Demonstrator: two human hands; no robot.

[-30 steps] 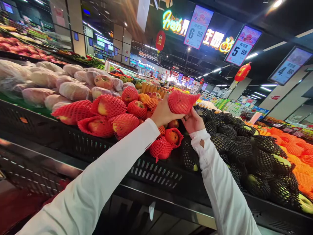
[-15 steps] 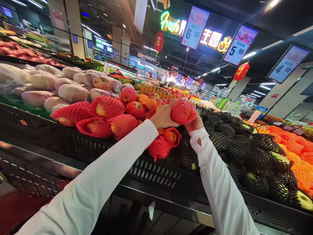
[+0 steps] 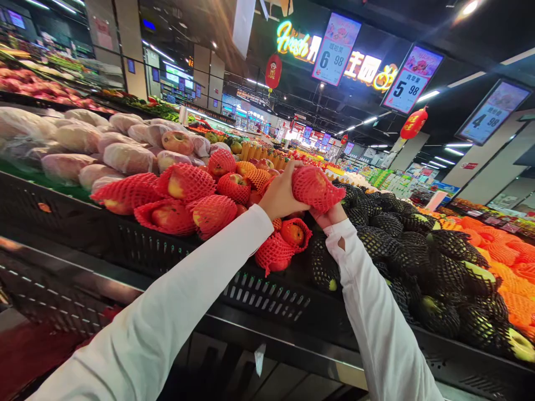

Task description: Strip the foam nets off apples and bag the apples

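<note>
Between my two hands is an apple point(image 3: 316, 188) in a red foam net, held up above the front of the display. My left hand point(image 3: 281, 195) wraps round its left side, fingers curled behind it. From below and the right, my right hand point(image 3: 330, 216) supports the fruit, its fingers mostly hidden behind the net. Just under my hands lie netted apples point(image 3: 273, 253), with more red-netted apples point(image 3: 184, 182) piled to the left of my left wrist. Fruits in black foam nets point(image 3: 401, 248), greenish where the skin shows, lie to the right of my right hand.
A black slotted rail point(image 3: 259, 295) runs along the display's front edge. Bagged fruits point(image 3: 129, 157) lie at the left, and orange-netted fruits point(image 3: 514, 278) at the far right. Price signs point(image 3: 337, 49) hang overhead, beside red lanterns point(image 3: 273, 71).
The apple has turned in my hands, so the net's gathered end now points right. My left fingers have shifted up behind it, and my right hand sits slightly lower under it.
</note>
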